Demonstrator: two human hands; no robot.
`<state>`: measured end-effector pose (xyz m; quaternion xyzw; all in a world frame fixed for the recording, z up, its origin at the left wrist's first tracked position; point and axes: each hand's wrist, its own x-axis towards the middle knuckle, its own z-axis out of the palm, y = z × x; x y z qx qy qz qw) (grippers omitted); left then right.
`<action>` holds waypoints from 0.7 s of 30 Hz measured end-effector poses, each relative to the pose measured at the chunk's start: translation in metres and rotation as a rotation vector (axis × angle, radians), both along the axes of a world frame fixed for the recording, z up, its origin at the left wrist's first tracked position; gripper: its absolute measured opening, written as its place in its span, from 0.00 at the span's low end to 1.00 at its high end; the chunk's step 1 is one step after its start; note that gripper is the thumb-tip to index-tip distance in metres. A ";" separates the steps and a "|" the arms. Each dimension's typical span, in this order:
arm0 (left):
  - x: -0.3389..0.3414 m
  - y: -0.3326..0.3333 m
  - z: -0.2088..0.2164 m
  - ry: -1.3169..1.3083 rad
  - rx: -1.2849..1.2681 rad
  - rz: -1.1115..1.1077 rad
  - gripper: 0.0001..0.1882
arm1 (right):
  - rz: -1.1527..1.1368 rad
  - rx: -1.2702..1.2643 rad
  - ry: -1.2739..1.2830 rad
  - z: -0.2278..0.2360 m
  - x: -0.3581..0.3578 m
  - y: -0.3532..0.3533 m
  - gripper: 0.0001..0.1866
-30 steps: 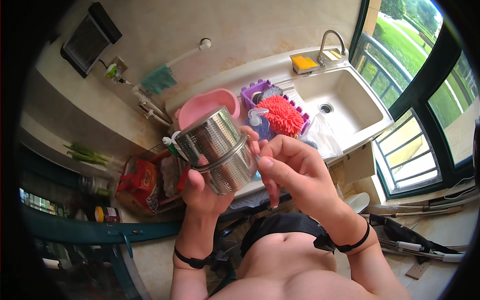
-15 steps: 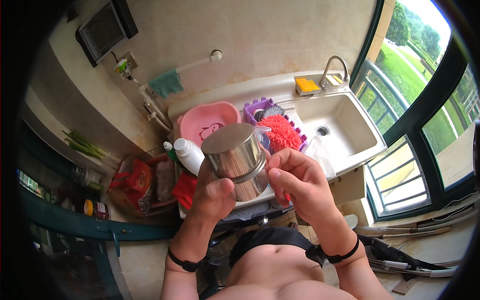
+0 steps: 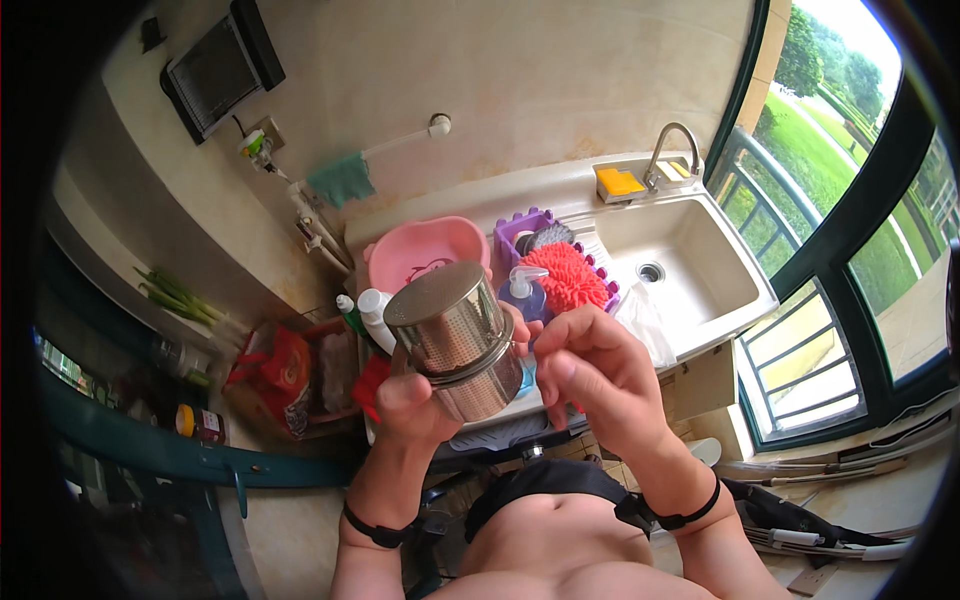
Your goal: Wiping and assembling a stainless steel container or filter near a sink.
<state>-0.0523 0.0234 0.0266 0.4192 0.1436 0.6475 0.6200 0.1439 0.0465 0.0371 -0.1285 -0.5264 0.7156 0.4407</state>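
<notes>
My left hand [image 3: 415, 410] is wrapped around a shiny perforated metal canister [image 3: 447, 318], its thumb low on the near side and fingertips showing past the right side. The canister is tilted, with a flat round end facing up and a raised band around its middle. Beside that band, my right hand [image 3: 610, 375] is held with loosely bent fingers. Its thumb stands a little apart from the index finger, and nothing shows between them. Behind the canister stand a white bottle [image 3: 374, 318] and a clear blue pump bottle [image 3: 524, 292].
A pink basin [image 3: 425, 240] and a purple basket [image 3: 508, 232] with a red chenille mitt [image 3: 565, 278] sit on the counter. The sink [image 3: 690, 240], with its curved faucet [image 3: 668, 140], is to the right. A red bag [image 3: 285, 370] lies at left.
My right thumb and index finger have parted and drawn slightly away from the canister's band. The canister has shifted a little left and down in my left hand. The view has moved slightly.
</notes>
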 end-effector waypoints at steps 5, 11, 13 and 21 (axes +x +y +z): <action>0.007 -0.002 0.005 0.048 -0.005 0.030 0.52 | 0.040 -0.036 -0.082 0.005 0.009 0.003 0.10; 0.014 -0.004 0.008 -0.103 -0.140 0.023 0.43 | -0.614 1.073 -0.235 -0.002 -0.005 0.011 0.14; 0.018 -0.006 0.014 -0.175 -0.278 0.008 0.35 | -0.618 1.121 -0.278 0.002 -0.002 0.014 0.14; 0.028 -0.011 0.026 -0.216 -0.474 0.029 0.27 | -0.383 0.997 -0.308 0.001 0.011 0.029 0.12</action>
